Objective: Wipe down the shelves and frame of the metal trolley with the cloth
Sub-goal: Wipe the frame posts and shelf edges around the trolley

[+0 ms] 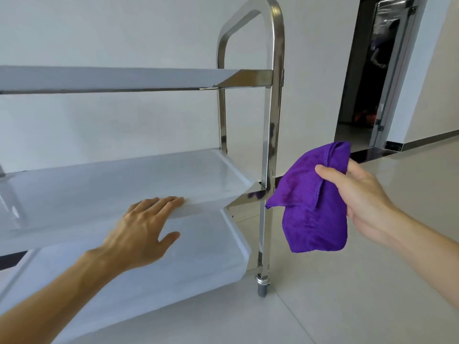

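A shiny metal trolley fills the left and middle of the head view, with a top shelf [111, 78], a middle shelf [119, 177] and a bottom shelf [198, 256]. Its upright frame [269, 135] curves into a handle at the top and ends in a caster [262, 285]. My left hand [141, 232] rests flat on the front rim of the middle shelf, fingers together, holding nothing. My right hand [360, 197] grips a bunched purple cloth [315, 202], which hangs in the air just right of the frame post, apart from it.
A pale tiled floor [360, 294] spreads to the right and front of the trolley. A white wall [124, 33] stands behind it. At the upper right a dark doorway [372, 83] with a metal frame opens.
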`<state>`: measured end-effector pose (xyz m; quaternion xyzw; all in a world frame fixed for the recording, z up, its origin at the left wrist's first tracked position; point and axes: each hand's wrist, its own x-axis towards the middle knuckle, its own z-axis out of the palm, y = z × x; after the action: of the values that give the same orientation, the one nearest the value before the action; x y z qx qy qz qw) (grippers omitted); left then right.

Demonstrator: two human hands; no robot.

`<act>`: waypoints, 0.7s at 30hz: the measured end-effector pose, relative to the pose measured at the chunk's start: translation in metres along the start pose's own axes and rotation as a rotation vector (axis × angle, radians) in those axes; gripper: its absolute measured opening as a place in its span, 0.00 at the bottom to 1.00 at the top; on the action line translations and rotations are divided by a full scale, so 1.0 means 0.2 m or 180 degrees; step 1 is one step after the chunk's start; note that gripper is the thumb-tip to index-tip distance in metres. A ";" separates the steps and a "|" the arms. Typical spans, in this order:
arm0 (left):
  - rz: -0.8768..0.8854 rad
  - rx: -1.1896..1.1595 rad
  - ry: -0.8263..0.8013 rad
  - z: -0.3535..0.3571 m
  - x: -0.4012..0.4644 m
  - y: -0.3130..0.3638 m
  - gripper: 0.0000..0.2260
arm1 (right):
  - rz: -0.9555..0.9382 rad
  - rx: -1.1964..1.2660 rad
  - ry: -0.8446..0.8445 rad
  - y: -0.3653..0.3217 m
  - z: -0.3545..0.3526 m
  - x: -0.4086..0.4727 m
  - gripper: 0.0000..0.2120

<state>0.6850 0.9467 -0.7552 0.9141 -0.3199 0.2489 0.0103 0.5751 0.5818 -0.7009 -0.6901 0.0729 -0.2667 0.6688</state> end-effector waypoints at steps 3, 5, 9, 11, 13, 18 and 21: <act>-0.0150 -0.0055 -0.0197 -0.12 -0.08 0.06 0.27 | 0.0091 0.0125 -0.0023 -0.06 -0.06 0.03 0.04; -0.0262 -0.0069 -0.0348 -0.20 -0.13 0.09 0.27 | 0.0130 0.0168 -0.0117 -0.13 -0.09 0.05 0.04; -0.0592 0.0114 -0.1030 -0.37 -0.23 0.15 0.30 | 0.0055 0.0265 -0.0383 -0.32 -0.13 0.11 0.04; -0.0767 0.0253 -0.1369 -0.47 -0.28 0.18 0.31 | -0.0024 0.0289 -0.0526 -0.41 -0.13 0.12 0.04; -0.0942 0.0354 -0.1588 -0.58 -0.32 0.23 0.30 | -0.0113 0.0336 -0.0679 -0.51 -0.12 0.13 0.03; -0.1388 0.0198 -0.1188 -0.89 -0.45 0.45 0.19 | -0.0281 0.0506 -0.1175 -0.67 -0.05 0.07 0.03; -0.1513 -0.0059 -0.0308 -1.11 -0.50 0.65 0.09 | -0.0347 0.0593 -0.1468 -0.73 0.01 0.00 0.02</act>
<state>0.4417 0.9402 -0.6242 0.9744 -0.0982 0.1924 0.0616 0.5387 0.5983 -0.5613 -0.6710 -0.1438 -0.1435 0.7131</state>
